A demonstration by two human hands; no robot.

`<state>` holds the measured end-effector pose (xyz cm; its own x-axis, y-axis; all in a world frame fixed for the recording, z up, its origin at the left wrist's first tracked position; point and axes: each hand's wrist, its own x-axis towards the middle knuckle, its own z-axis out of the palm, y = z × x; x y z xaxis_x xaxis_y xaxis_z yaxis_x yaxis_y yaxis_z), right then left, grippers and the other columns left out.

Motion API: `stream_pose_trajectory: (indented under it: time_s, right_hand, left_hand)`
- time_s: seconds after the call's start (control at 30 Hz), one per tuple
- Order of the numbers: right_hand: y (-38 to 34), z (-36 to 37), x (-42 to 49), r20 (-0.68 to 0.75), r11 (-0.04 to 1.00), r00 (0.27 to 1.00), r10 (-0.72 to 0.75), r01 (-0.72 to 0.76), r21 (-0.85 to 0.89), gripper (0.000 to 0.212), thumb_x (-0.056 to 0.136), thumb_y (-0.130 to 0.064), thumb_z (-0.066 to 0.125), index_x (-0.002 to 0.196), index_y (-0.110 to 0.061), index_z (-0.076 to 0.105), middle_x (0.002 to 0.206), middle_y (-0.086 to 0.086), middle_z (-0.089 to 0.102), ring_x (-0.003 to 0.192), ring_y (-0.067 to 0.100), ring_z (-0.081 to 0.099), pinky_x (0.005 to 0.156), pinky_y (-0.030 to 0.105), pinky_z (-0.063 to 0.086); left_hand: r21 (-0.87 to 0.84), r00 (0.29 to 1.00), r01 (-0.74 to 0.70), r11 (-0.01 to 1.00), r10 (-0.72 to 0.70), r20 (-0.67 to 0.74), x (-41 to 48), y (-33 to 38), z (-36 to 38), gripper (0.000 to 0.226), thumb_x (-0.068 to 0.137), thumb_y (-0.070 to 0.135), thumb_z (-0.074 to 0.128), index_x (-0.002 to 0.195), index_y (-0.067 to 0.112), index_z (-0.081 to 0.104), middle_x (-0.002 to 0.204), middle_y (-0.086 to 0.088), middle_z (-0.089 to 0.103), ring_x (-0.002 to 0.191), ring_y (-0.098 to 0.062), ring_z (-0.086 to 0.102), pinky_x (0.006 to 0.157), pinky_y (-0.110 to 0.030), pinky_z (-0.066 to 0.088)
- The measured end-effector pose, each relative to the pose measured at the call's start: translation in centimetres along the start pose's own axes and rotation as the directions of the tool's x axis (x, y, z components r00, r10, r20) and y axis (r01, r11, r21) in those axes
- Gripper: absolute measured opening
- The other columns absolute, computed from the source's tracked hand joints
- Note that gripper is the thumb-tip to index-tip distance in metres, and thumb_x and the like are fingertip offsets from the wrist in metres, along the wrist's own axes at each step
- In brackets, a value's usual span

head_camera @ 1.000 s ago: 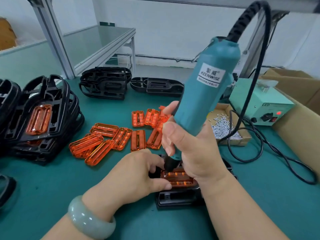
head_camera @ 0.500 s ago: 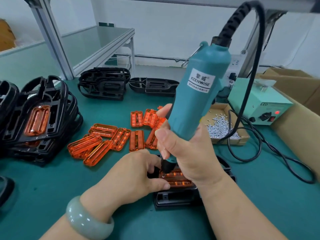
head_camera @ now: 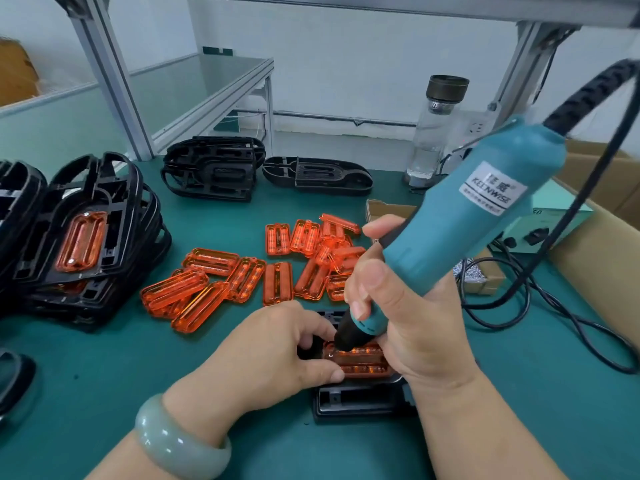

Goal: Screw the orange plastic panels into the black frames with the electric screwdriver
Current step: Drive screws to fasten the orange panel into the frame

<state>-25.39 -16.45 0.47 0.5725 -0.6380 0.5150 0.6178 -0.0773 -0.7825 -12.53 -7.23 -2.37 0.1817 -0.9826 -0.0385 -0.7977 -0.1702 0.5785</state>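
Observation:
My right hand (head_camera: 412,317) grips the teal electric screwdriver (head_camera: 460,230), which leans to the upper right. Its black tip touches the far left corner of an orange panel (head_camera: 363,362). That panel sits in a black frame (head_camera: 360,400) lying flat near the table's front. My left hand (head_camera: 277,355) grips the frame's left side, thumb pressed against the panel's edge. Several loose orange panels (head_camera: 263,271) lie scattered behind my hands. Finished frames with panels (head_camera: 83,237) are stacked at the left.
Bare black frames (head_camera: 214,171) and another frame (head_camera: 318,176) lie at the back. A water bottle (head_camera: 433,129) stands behind the screwdriver. A box of screws (head_camera: 474,275), a green power unit (head_camera: 550,223) with black cables and cardboard boxes (head_camera: 595,268) fill the right side.
The screwdriver has tilted further to the right while its tip stays on the panel. The view has shifted, revealing the water bottle. My left hand keeps the same hold.

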Motion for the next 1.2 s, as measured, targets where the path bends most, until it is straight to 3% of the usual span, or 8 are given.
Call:
stream_pose_trajectory:
  time_s: [0.1,0.23,0.4,0.5,0.6,0.97,1.1,1.2]
  right_hand:
    - [-0.2,0.0,0.0,-0.012,1.0,1.0,-0.018,0.018,0.012,0.023,0.08,-0.018,0.068,0.098,-0.031,0.067,0.056,-0.004,0.052,0.047,0.013,0.048,0.055,0.024,0.043]
    - [-0.3,0.1,-0.1,0.016,0.999,0.999,-0.048,0.048,0.026,0.028,0.08,-0.037,0.077,0.105,-0.029,0.065,0.06,-0.007,0.054,0.05,0.011,0.049,0.055,0.025,0.044]
    - [-0.3,0.4,-0.2,0.005,0.998,0.998,-0.056,0.056,-0.007,0.029,0.079,-0.04,0.077,0.104,-0.029,0.065,0.06,-0.007,0.055,0.049,0.012,0.049,0.055,0.025,0.044]
    - [-0.3,0.3,-0.2,-0.026,0.999,0.999,-0.042,0.042,-0.011,0.026,0.076,-0.03,0.078,0.1,-0.031,0.067,0.059,-0.006,0.053,0.048,0.012,0.049,0.054,0.025,0.044]
    - [-0.3,0.2,-0.3,-0.03,0.999,0.999,-0.035,0.034,-0.02,0.026,0.077,-0.016,0.065,0.099,-0.032,0.068,0.058,-0.005,0.053,0.048,0.012,0.049,0.054,0.025,0.044]
    - [-0.4,0.1,-0.2,-0.024,0.998,0.999,-0.047,0.046,-0.035,0.03,0.077,-0.016,0.063,0.1,-0.035,0.068,0.058,-0.007,0.053,0.05,0.012,0.049,0.056,0.025,0.044]
    - [-1.1,-0.3,0.1,0.048,0.99,0.992,-0.117,0.112,0.09,0.031,0.079,-0.009,0.061,0.105,-0.026,0.064,0.061,-0.009,0.056,0.051,0.008,0.051,0.058,0.024,0.045]
    - [-1.5,-0.9,0.4,-0.027,0.986,0.995,-0.095,0.098,0.137,0.029,0.076,-0.011,0.067,0.101,-0.025,0.065,0.059,-0.009,0.055,0.049,0.007,0.051,0.059,0.022,0.045]
  left_hand:
    - [-0.015,1.0,0.005,1.0,-0.005,-0.001,0.0,-0.2,0.0,0.043,0.07,0.056,0.073,0.11,0.047,0.062,0.083,0.014,0.048,0.078,-0.002,0.047,0.073,-0.023,0.045]
    - [-0.035,1.0,0.015,0.999,-0.015,-0.008,0.0,-0.1,0.0,0.041,0.07,0.055,0.073,0.109,0.047,0.062,0.081,0.015,0.048,0.075,-0.001,0.047,0.07,-0.021,0.043]
    - [0.025,1.0,0.014,1.0,-0.015,0.007,0.0,0.1,0.0,0.041,0.072,0.059,0.07,0.11,0.045,0.062,0.082,0.014,0.047,0.075,-0.002,0.047,0.068,-0.024,0.043]
    - [0.047,1.0,0.017,0.999,-0.018,0.019,0.0,0.1,0.0,0.045,0.072,0.061,0.069,0.113,0.047,0.06,0.081,0.015,0.046,0.076,-0.003,0.047,0.069,-0.026,0.044]
    - [0.056,0.999,0.021,0.998,-0.022,0.023,0.0,0.0,0.0,0.045,0.071,0.062,0.068,0.113,0.047,0.06,0.08,0.015,0.047,0.077,-0.004,0.048,0.069,-0.027,0.044]
    - [0.076,0.999,0.021,0.997,-0.023,0.029,0.2,-0.2,0.0,0.047,0.072,0.063,0.067,0.115,0.048,0.058,0.078,0.018,0.046,0.074,-0.002,0.047,0.063,-0.024,0.038]
    - [0.082,0.999,0.02,0.996,-0.022,0.025,0.1,-0.2,0.0,0.042,0.072,0.064,0.066,0.11,0.049,0.056,0.081,0.018,0.045,0.075,-0.001,0.046,0.063,-0.023,0.035]
    - [0.074,1.0,0.014,0.997,-0.016,0.017,0.1,-0.2,0.0,0.045,0.072,0.063,0.066,0.114,0.05,0.055,0.083,0.018,0.045,0.077,0.001,0.046,0.068,-0.024,0.04]
